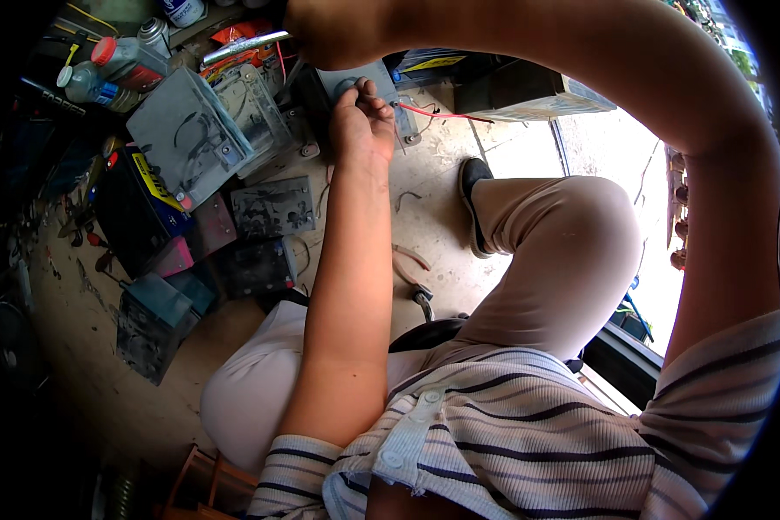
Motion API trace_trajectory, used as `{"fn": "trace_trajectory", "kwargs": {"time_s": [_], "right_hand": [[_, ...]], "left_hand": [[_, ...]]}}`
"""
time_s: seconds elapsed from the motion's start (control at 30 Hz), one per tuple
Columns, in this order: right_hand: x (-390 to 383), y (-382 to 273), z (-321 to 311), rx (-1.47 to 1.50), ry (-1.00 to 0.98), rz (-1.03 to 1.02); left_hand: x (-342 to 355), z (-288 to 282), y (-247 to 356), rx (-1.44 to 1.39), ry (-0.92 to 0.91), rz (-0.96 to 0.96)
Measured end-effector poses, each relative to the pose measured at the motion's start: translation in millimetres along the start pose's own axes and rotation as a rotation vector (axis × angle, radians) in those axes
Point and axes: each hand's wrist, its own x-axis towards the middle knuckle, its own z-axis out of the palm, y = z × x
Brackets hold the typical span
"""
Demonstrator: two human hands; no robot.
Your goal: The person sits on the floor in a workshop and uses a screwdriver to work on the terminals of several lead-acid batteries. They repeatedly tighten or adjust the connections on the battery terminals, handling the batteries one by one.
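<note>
My left hand [366, 121] reaches up the middle, its fingers pinched round a dark round knob [346, 87] on the face of a grey box [377, 80]. My right arm bends across the top, and its hand [334, 35] is curled just above the box. Those fingertips are out of sight, so what they grip is hidden. A shiny metal bar [246, 47] ends right beside this hand; I cannot tell if it is held. From the box's right side runs a red wire [438, 113].
Several batteries, including a grey one [191, 130] and a black one with a yellow label [134, 204], crowd the left. Bottles [130, 62] stand behind them. Red-handled pliers [410, 258] lie on the floor near my bent knee [581, 217]. Another battery [529, 91] sits at the upper right.
</note>
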Motion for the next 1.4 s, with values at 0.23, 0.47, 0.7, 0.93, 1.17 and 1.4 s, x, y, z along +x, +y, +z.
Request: {"fn": "trace_trajectory", "kwargs": {"time_s": [0.23,0.47,0.7,0.93,1.17,1.4], "right_hand": [[18,-11,-9,-0.265,-0.094,-0.082],[16,-8,-12,-0.39,-0.163,-0.151],[24,-6,-19,-0.562,-0.229,-0.283],[43,-12,-23,-0.71,-0.289,-0.422],[48,-8,-28,-0.783,-0.329,-0.483],[57,-7,-26,-0.858,-0.359,-0.596]], "left_hand": [[0,1,2,0.029,0.034,-0.005],[-4,2,5,0.047,0.092,0.001],[-8,2,22,0.007,0.059,0.052],[-5,4,28,-0.033,0.023,0.09],[-5,9,37,-0.041,0.0,0.148],[2,-5,40,-0.052,0.073,0.13]]}}
